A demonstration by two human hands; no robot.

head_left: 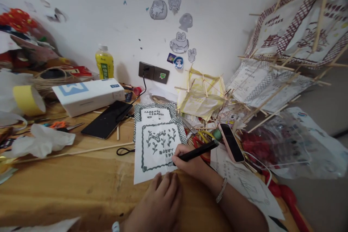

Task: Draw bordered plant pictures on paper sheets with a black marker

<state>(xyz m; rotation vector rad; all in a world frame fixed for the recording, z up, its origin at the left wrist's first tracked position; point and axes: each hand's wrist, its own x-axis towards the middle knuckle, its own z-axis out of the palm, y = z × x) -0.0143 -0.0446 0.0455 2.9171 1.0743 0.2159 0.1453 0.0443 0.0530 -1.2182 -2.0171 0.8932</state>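
Note:
A thick black marker pen (199,150) is gripped in my right hand (187,161), its tip hidden behind my fingers at the lower right of a drawn sheet. That white paper sheet (139,174) carries a dark green wavy frame, leafy plant drawings and some writing. Beneath its top lies another sheet with a crosshatched border (138,114) and written lines. My left hand (163,199) lies flat, fingers stretched out, at the paper's lower edge. A bracelet (221,190) circles my right wrist.
Left of the paper lie a black tablet (106,120) with a cable, a white box (87,98) and orange scissors (61,125). A yellow bottle (104,62) stands behind. To the right are a pink-edged phone (232,143), stick-framed paper lanterns (202,92) and a plastic bag (304,145).

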